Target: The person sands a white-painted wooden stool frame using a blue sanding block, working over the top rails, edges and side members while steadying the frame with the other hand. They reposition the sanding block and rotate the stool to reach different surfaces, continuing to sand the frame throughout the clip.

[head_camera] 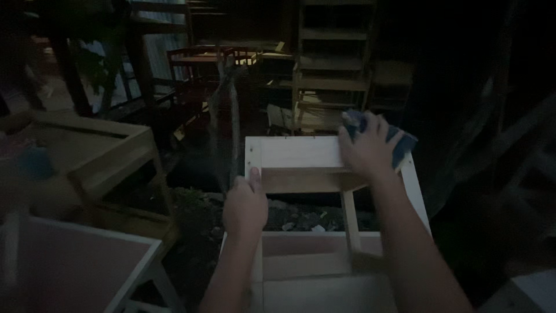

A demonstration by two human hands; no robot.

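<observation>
A pale wooden frame [301,153], like a small unfinished stool or table lying on its side, sits in front of me in dim light. My left hand [245,206] grips its left upright rail near the top. My right hand [368,146] presses a blue pad or sanding sheet [405,145] flat against the far right end of the frame's top board. A thin wooden slat [350,220] runs down inside the frame between my forearms.
Another unfinished wooden frame [98,153] stands at the left, with a white-edged panel [81,261] below it. Stacked wooden furniture [333,75] and a red chair [197,69] fill the dark background. Debris lies on the ground [301,220] under the frame.
</observation>
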